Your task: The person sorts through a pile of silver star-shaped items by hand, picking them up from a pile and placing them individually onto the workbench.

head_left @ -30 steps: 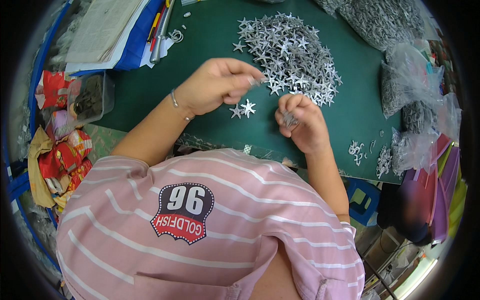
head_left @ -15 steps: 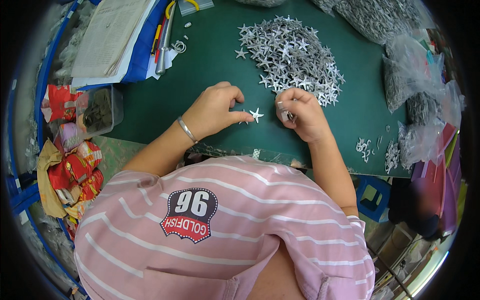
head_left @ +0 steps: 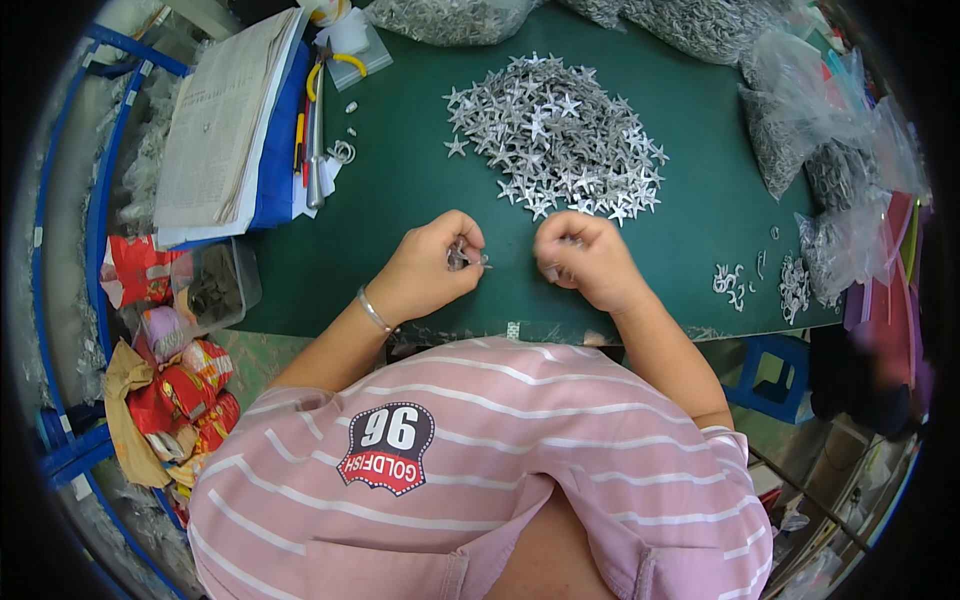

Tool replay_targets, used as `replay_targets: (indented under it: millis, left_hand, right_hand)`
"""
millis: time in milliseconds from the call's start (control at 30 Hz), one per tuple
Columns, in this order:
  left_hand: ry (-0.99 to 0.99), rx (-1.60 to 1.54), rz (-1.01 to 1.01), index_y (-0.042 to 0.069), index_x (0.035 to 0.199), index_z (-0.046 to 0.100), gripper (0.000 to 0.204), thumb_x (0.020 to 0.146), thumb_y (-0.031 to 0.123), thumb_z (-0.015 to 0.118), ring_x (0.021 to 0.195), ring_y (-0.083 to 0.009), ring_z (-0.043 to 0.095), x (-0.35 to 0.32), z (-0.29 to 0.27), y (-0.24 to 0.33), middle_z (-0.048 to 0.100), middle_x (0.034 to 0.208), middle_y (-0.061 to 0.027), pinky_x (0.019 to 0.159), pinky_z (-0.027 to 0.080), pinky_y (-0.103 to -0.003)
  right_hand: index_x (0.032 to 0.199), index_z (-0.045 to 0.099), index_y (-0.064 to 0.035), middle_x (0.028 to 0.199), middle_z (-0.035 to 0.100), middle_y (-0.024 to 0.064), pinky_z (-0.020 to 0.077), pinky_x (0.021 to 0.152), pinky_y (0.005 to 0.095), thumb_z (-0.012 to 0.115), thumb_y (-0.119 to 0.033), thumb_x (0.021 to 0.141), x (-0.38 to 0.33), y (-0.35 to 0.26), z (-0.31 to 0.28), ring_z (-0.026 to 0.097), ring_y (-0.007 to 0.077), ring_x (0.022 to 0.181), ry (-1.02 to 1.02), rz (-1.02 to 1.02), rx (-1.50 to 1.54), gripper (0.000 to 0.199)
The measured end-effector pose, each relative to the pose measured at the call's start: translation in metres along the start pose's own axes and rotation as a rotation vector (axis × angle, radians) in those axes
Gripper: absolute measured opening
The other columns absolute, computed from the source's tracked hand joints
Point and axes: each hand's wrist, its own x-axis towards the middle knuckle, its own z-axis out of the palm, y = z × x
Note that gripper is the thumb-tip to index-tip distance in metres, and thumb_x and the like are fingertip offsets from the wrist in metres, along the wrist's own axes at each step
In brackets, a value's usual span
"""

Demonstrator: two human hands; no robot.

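Just in front of my body, my left hand [head_left: 432, 262] is curled closed around several small silver star pieces [head_left: 459, 256]. One star's points stick out at its fingertips. Across a short gap, my right hand [head_left: 592, 262] is closed too, its fingers bent inward. Bits of silver metal [head_left: 570, 241] show between those fingers, but their shape is mostly hidden. Beyond both hands, a large heap of silver starfish-shaped pieces [head_left: 560, 130] lies on the green tabletop [head_left: 400, 150]. A single star [head_left: 456, 146] sits apart at the heap's left side.
Papers [head_left: 215, 130] on a blue folder, pens, a metal rod [head_left: 316, 150] and yellow-handled pliers [head_left: 313, 80] lie at left. A plastic tub [head_left: 228, 285] stands at the table's left edge. Bags of metal pieces [head_left: 700, 40] line the back and right. Small curved parts [head_left: 735, 285] lie at right.
The star under my left thumb has left the tabletop, and my left hand has closed around stars. My right hand has turned its fingers inward. The whole view has shifted slightly.
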Motion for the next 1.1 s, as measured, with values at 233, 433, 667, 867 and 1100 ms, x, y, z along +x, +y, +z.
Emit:
replay_targets:
  millis: [233,433,667,867,1100]
  left_hand:
    - [-0.091,-1.109,-0.266,0.007,0.082,0.053,0.014,0.087,0.017,0.062,0.055,-0.0074,0.042,0.05,-0.009,0.013,0.048,0.072,-0.0028,0.04,0.028,-0.021]
    - [0.072,0.49,0.147,0.003,0.099,0.064,0.021,0.08,0.01,0.071,0.062,-0.0145,0.054,0.08,0.003,0.012,0.055,0.071,-0.0054,0.059,0.045,-0.03]
    - [0.001,0.369,0.17,0.003,0.087,0.068,0.011,0.078,0.008,0.073,0.063,-0.0138,0.053,0.037,0.005,0.014,0.056,0.073,-0.0047,0.058,0.044,-0.027]
    - [-0.037,0.52,0.294,0.004,0.092,0.069,0.022,0.073,0.01,0.078,0.062,-0.017,0.054,0.039,0.014,0.017,0.054,0.072,-0.0057,0.057,0.044,-0.029]
    - [-0.139,0.499,0.332,0.004,0.095,0.068,0.027,0.072,0.012,0.079,0.068,-0.0222,0.057,0.033,0.022,0.018,0.055,0.078,-0.0081,0.06,0.047,-0.033]
  right_hand:
    - [0.094,0.065,-0.0038,0.082,0.064,0.0121,0.0503,0.053,0.0346,0.065,-0.012,0.084,0.017,-0.011,-0.002,0.063,0.0261,0.067,0.394,-0.533,-1.072,0.013]
    - [0.098,0.067,-0.0053,0.091,0.063,0.0143,0.0524,0.071,0.0432,0.065,-0.014,0.083,0.008,-0.016,0.009,0.064,0.0332,0.08,0.306,-0.337,-1.371,0.017]
    - [0.099,0.068,-0.0058,0.088,0.064,0.0114,0.0514,0.071,0.0408,0.069,-0.012,0.08,-0.028,-0.014,-0.01,0.064,0.0316,0.08,0.335,-0.346,-1.134,0.02]
    - [0.091,0.066,-0.0082,0.079,0.06,0.0079,0.0507,0.063,0.0394,0.074,-0.014,0.074,-0.026,-0.006,0.004,0.063,0.0294,0.074,0.31,-0.418,-1.348,0.02]
    - [0.088,0.068,-0.0071,0.075,0.058,0.0076,0.0498,0.058,0.0369,0.075,-0.014,0.074,-0.042,-0.001,-0.004,0.061,0.0266,0.067,0.325,-0.555,-1.338,0.017]
